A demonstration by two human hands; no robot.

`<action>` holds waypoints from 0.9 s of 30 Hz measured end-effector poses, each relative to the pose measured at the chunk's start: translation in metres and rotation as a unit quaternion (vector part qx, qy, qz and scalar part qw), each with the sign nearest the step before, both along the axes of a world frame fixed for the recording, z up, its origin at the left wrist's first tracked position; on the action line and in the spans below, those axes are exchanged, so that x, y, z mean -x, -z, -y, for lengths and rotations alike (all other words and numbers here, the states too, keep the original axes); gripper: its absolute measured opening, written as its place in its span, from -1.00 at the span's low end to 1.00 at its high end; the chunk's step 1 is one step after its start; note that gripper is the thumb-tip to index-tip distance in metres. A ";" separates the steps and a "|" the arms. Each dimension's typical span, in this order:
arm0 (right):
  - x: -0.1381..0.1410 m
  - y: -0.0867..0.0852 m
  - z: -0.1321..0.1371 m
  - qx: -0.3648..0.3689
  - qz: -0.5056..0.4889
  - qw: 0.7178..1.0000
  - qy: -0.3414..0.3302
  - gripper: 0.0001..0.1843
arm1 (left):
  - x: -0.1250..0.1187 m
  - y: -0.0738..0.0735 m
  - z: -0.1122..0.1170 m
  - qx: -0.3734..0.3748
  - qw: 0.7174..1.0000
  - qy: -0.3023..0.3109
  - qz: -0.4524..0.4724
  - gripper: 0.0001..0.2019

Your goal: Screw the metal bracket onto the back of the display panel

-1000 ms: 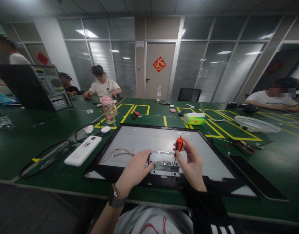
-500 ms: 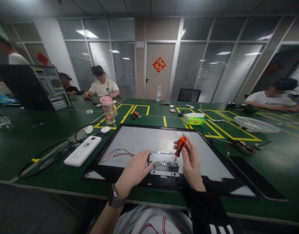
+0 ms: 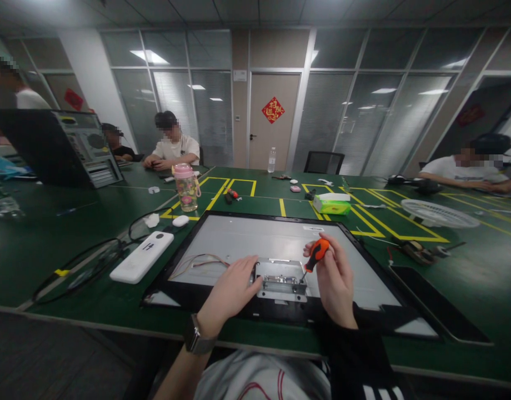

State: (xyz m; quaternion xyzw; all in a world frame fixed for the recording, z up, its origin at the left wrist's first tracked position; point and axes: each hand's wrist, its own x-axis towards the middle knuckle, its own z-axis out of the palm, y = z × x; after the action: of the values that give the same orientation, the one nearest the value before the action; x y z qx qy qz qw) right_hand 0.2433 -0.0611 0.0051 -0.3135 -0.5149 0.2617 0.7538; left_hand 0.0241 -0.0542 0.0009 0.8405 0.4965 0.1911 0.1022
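In my right hand [image 3: 335, 278] is an orange and black screwdriver [image 3: 317, 254], gripped by its handle and tilted, its tip down at the right end of a metal bracket [image 3: 280, 266]. My left hand [image 3: 233, 289] lies with its fingers stretched over the bracket's left edge, the thumb along its inner side. The bracket, holding a strip of connector ports, sits on the grey back of a flat display panel [image 3: 247, 236] with a black frame. Thin wires [image 3: 201, 260] run out on the panel left of my left hand.
Left of the panel are a white power bank [image 3: 143, 257], black cables [image 3: 78, 266] and a pink-lidded bottle [image 3: 185, 189]. A tissue pack [image 3: 331, 204] stands behind it. A dark flat panel [image 3: 439, 303] and a white fan grille [image 3: 439, 213] lie right. People sit around the green table [image 3: 114, 319].
My right hand has shifted right, and the screwdriver handle leans further right. Its tip stays near the bracket's right end. My left hand has not visibly moved.
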 end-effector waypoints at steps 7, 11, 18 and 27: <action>-0.004 0.001 -0.002 0.026 -0.023 0.999 0.038 -0.73 | -0.001 0.001 -0.001 -0.003 1.000 0.000 -0.001 -0.55; -0.001 -0.003 0.001 0.022 -0.019 1.000 0.000 -0.68 | -0.001 0.002 -0.001 -0.002 1.000 0.000 -0.003 -0.54; -0.004 0.001 -0.002 0.010 0.005 1.000 0.019 -0.76 | 0.001 0.005 -0.002 -0.013 1.000 0.005 0.004 -0.56; -0.001 -0.001 0.001 0.011 0.035 0.999 0.007 -0.61 | 0.001 0.008 -0.003 -0.014 1.000 0.003 0.011 -0.56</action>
State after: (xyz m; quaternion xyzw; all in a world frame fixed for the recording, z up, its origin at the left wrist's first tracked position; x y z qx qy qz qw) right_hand 0.2443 -0.0619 0.0062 -0.3343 -0.5357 0.2510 0.7336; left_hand 0.0230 -0.0511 -0.0067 0.8412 0.4902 0.2069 0.0964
